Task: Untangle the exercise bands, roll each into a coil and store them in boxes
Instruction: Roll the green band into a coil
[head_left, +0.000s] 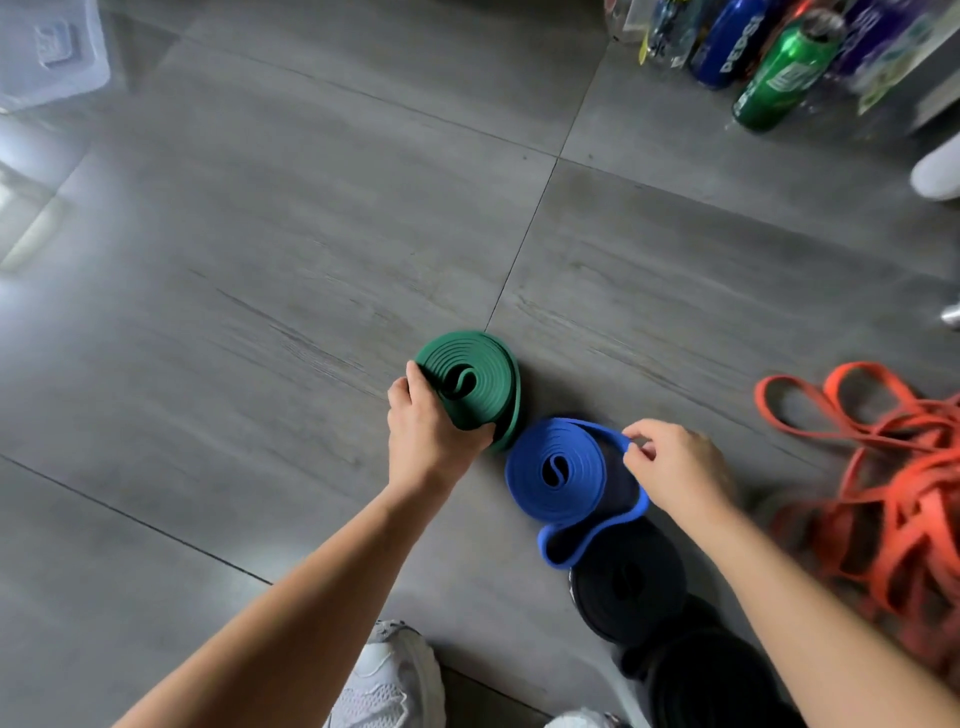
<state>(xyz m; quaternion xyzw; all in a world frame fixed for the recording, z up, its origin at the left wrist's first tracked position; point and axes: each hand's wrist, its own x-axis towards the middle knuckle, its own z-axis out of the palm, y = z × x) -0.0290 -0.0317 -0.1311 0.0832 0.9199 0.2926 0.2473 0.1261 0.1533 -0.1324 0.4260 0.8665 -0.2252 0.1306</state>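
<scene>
left hand (427, 427) is wrapped round the green coil (474, 382), right hand (675, 467) pinching the loose end of the blue coil (558, 470) on the floor (260, 260)

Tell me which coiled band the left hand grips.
The green coil: the left hand grips its edge. The right hand pinches the loose end of the blue coil, and the black coils lie untouched.

Matt rubbery green band (478, 382) and blue band (558, 467) lie on smooth, faintly glossy grey floor tiles (260, 249).
</scene>
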